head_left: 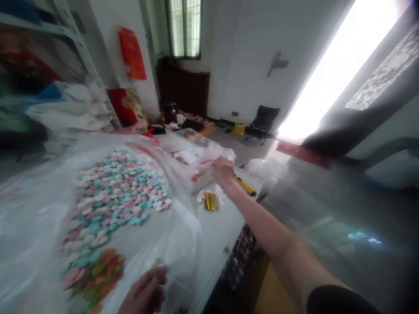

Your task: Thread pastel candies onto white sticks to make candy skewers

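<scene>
Right hand (223,171) shown closed on a crumpled clear plastic bag (199,172), on a white table (219,235), with gold foil strips (210,201) just beside. Left hand (144,292) seen curled, its grip indiscernible, near pastel sweets (114,187) laid on plastic sheeting (176,244). Writing on a red wall packet (132,53) is illegible.

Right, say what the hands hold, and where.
The right hand grips bunched clear plastic at its gathered edge; what the left hand holds cannot be told.
</scene>
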Demonstrator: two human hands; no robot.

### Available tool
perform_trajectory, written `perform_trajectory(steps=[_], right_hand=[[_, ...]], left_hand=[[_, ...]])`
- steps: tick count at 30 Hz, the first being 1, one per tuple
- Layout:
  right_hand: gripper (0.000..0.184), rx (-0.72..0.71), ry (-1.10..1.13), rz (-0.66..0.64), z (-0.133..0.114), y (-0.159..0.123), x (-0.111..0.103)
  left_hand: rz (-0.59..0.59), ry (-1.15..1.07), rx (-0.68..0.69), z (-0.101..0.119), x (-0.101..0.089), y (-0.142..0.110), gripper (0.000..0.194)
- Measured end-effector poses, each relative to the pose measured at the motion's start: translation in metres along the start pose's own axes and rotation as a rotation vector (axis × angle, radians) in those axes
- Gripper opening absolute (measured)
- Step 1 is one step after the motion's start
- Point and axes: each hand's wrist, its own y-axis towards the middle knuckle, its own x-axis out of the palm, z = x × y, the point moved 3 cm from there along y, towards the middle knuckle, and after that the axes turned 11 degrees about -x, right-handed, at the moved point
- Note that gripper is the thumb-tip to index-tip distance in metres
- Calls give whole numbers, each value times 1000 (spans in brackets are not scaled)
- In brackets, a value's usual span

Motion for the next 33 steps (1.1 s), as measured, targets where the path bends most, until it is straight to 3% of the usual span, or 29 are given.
perform_trajectory(steps=[3,6,11,13,15,19,21,23,25,28,31,33], right_hand=[[21,-233,106,85,-39,-17,6],[21,-377,326,40,-70,-26,18],[18,-354,390,-8,-101,-30,38],[18,-364,404,-14,-107,-38,39],[14,-452,444,3,-104,-52,34],[6,-612,322,76,-67,-73,19],[11,-552,265,40,-36,-68,16],[16,-408,337,10,-3,-54,13],[15,-236,551,55,27,-35,6],[11,4,1042,211,62,-6,-9],[16,143,1456,271,75,16,-27],[18,165,1598,255,73,27,-42]], left_hand=[[5,198,152,36,16,-5,46],[14,318,348,88,45,-14,43],[-87,502,740,178,136,-8,34],[-112,558,744,201,169,12,30],[-57,457,708,215,184,37,31],[94,396,725,211,181,76,28],[100,507,739,198,178,84,25],[91,686,835,185,182,84,25],[41,903,1046,177,197,77,28],[-153,1216,1380,167,234,69,38],[-277,1445,1529,161,275,73,44],[-253,1530,1573,163,297,78,48]])
